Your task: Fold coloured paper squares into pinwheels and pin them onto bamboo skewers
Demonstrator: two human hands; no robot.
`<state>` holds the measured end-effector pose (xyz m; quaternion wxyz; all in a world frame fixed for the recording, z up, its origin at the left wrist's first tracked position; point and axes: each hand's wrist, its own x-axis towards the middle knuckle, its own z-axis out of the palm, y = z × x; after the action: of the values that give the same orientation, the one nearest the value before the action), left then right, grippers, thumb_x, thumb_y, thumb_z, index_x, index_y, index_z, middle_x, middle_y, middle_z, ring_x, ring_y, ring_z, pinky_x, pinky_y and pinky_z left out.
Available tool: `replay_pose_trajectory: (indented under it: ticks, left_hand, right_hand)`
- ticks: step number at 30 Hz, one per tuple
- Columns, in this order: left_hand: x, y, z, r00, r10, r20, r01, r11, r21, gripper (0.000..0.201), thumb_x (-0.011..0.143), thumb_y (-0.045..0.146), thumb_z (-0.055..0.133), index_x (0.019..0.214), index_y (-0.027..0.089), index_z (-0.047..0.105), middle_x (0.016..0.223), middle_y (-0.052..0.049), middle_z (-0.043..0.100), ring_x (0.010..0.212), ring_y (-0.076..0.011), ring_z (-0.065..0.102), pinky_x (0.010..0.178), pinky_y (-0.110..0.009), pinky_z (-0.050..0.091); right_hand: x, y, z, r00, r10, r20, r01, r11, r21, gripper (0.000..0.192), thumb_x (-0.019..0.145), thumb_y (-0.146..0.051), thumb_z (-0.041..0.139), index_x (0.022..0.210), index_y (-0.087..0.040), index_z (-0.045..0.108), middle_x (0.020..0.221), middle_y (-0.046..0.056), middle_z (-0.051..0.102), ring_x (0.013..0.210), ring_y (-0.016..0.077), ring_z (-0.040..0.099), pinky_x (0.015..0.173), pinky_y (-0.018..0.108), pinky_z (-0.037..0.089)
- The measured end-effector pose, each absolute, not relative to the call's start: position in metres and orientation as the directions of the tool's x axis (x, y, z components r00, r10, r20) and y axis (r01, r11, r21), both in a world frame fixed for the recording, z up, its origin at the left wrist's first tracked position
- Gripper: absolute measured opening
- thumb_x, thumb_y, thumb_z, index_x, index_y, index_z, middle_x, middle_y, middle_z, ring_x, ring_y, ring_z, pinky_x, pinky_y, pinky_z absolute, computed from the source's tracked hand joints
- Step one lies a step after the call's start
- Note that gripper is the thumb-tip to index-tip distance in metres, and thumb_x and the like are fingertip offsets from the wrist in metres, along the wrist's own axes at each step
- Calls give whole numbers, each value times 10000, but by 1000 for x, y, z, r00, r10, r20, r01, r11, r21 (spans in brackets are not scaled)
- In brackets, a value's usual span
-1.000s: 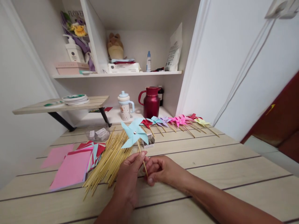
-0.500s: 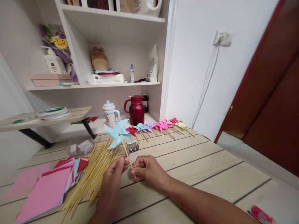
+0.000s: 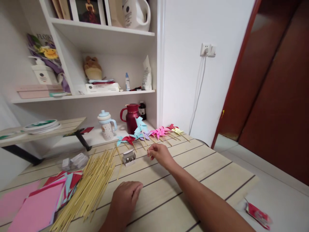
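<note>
At the far left of your pale wooden plank table (image 3: 217,167) lie the pink paper sheets (image 3: 33,209), with a fan of red and blue paper squares (image 3: 72,182) tucked against them. Just beside those sprawls the loose heap of thin bamboo sticks (image 3: 94,183), running from the near edge up toward the shelf. Your left hand (image 3: 125,199) rests flat on the table just to the right of the sticks, fingers together and curled slightly, holding nothing. Beyond it, between the sticks and your other hand, stands the small open box of silver pins (image 3: 128,157). Your right hand (image 3: 160,153) reaches farther out, fingers pinched on the thin stick of the light blue paper pinwheel (image 3: 140,125), which stands tilted over the row of finished paper pinwheels (image 3: 159,132) in red, blue, purple, pink and yellow lying along the back edge. Behind that row stand the spotted white cup with a blue lid (image 3: 106,125) and the dark red jug (image 3: 131,117), close enough to crowd the pinwheel's head. On the floor at the far right lies a red wrapper (image 3: 258,214).
</note>
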<state>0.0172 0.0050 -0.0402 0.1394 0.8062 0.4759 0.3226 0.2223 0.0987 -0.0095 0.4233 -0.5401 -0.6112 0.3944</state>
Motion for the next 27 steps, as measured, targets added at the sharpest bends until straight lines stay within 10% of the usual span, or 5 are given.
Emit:
replay_pose_trajectory:
  ticks: [5, 27]
  left_hand:
    - [20, 6, -36, 384, 873, 302, 706, -488, 513, 277, 896, 304, 494, 828, 244, 755, 863, -49, 760, 844, -226, 667, 796, -322, 473]
    - [16, 16, -47, 417, 883, 215, 648, -455, 611, 312, 926, 334, 451, 813, 208, 713, 856, -59, 730, 848, -214, 655, 800, -315, 461]
  right_hand:
    - [259, 118, -19, 57, 998, 9, 498, -20, -867, 315, 935, -328, 581, 1202, -160, 576, 1193, 85, 615, 999, 213, 636, 842, 417, 549]
    - [371, 119, -9, 473, 868, 152, 868, -430, -248, 299, 943, -325, 568, 1201, -177, 581, 1221, 88, 605, 1024, 213, 626, 868, 423, 539]
